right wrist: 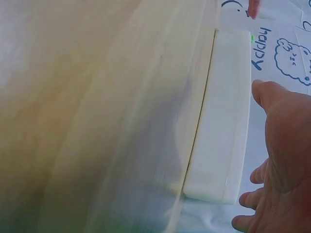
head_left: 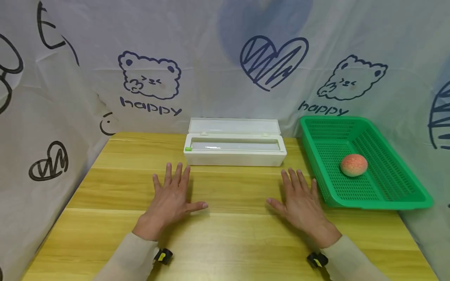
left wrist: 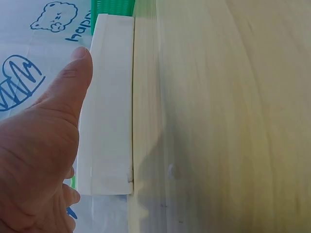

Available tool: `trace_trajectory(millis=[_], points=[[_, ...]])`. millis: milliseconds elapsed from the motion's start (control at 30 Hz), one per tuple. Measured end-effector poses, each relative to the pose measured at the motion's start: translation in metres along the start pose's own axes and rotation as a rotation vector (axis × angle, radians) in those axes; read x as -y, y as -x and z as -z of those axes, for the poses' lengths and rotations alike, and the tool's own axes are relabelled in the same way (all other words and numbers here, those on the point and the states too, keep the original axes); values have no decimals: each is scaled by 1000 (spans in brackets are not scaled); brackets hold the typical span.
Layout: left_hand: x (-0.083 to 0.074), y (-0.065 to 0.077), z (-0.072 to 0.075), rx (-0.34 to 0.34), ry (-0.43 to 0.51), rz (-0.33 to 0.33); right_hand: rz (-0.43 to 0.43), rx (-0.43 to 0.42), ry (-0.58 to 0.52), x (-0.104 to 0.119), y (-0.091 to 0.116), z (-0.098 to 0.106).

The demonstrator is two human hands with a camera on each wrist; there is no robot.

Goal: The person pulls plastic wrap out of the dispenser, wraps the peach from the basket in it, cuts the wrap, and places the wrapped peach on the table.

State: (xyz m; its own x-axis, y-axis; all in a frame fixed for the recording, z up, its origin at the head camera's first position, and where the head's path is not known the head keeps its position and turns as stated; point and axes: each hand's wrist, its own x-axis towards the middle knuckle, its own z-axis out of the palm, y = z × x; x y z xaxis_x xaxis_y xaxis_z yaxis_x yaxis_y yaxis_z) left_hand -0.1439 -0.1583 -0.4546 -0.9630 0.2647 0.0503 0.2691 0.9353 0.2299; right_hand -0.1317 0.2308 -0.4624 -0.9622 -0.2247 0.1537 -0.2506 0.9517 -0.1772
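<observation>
My left hand [head_left: 170, 201] is over the wooden table, fingers straight and spread, with nothing in it. Mirroring it on the right, my right hand [head_left: 300, 201] is spread too and holds nothing. Beyond both hands lies a long white box [head_left: 235, 159], its lid [head_left: 234, 127] tipped back against the cloth. Inside the box shows a pale roll [head_left: 235, 146], and a small green tab [head_left: 188, 148] sits at its left front rim. The box's plain front [left wrist: 109, 111] fills part of the left wrist view, beside the left thumb [left wrist: 73, 80]. In the right wrist view, the right thumb [right wrist: 267, 92] points toward the box.
A green plastic basket [head_left: 314, 168] stands at the right, close to the right hand, with a peach [head_left: 354, 165] in it. White cloth [head_left: 211, 78] with bear and heart drawings hangs behind and beside the table [head_left: 232, 242].
</observation>
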Motion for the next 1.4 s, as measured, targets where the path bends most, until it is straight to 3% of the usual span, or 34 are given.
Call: trace_trajectory(millis=[233,333,500,633,800,967,1167,1400], points=[[1,-3,0,-26,6,-15,15,-8,18,0,-2,1],[3,-8,2,-113,19,-53,65,-59,5,1,-7,3],[6,-31,13,-304,68,-91,172,-237,-44,3,-29,7],[9,-59,26,-365,88,-75,135,-276,-109,8,-55,12],[13,-91,40,-319,71,-47,18,-185,-192,21,-84,17],[16,-111,46,-228,19,-72,-38,-87,-215,29,-101,13],[15,-121,48,-136,-7,-70,-50,-69,-226,33,-107,9],[14,-127,49,-112,-16,-70,-57,-74,-232,31,-108,6]])
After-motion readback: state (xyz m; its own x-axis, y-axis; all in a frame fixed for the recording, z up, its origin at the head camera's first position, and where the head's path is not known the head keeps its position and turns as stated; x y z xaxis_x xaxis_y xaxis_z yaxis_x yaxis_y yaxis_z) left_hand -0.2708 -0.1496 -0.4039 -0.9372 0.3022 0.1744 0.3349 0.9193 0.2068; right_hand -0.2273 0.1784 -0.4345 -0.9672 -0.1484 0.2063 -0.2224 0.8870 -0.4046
